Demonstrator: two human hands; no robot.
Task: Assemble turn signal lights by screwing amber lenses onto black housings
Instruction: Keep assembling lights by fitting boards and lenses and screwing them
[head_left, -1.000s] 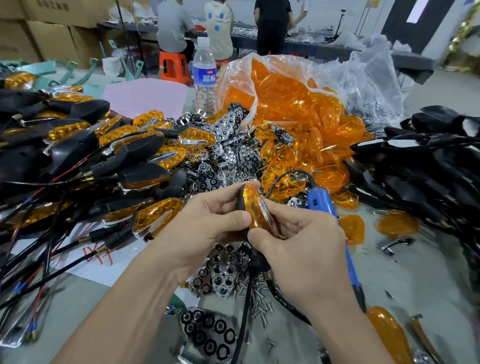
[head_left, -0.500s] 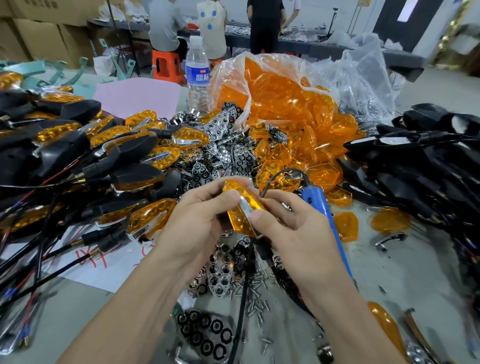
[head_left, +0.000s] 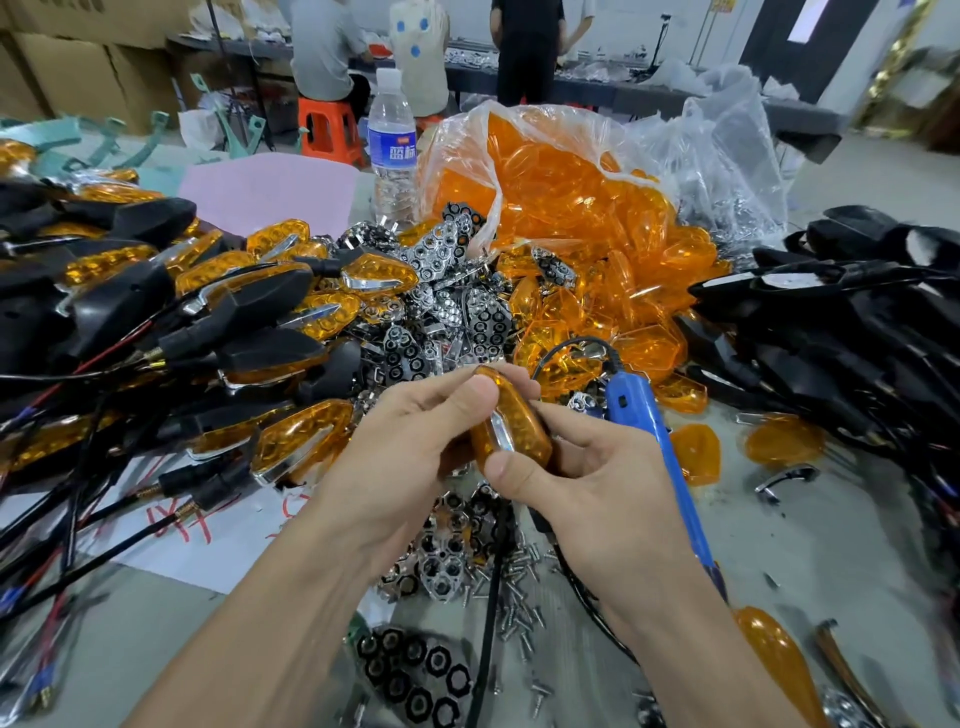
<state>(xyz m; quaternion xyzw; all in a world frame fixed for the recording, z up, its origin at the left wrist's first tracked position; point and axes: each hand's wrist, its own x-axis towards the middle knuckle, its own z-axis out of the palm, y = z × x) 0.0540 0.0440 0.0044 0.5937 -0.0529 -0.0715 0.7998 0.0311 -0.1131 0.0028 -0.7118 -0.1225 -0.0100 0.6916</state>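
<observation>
Both hands hold one turn signal light over the middle of the table, its amber lens with a chrome strip facing up. My left hand grips it from the left, thumb on the lens's upper end. My right hand grips it from the right, thumb pressed on the lower end. The black housing is mostly hidden behind my fingers, and its black cable hangs down toward me. A blue electric screwdriver lies just right of my right hand.
Assembled lights with wires are piled at left. A clear bag of amber lenses stands behind, with chrome reflectors in front. Black housings are heaped at right. Loose screws lie near me. A water bottle stands at the back.
The light has been turned in my hands from edge-on to lens face up, and my right thumb has moved onto its lower end.
</observation>
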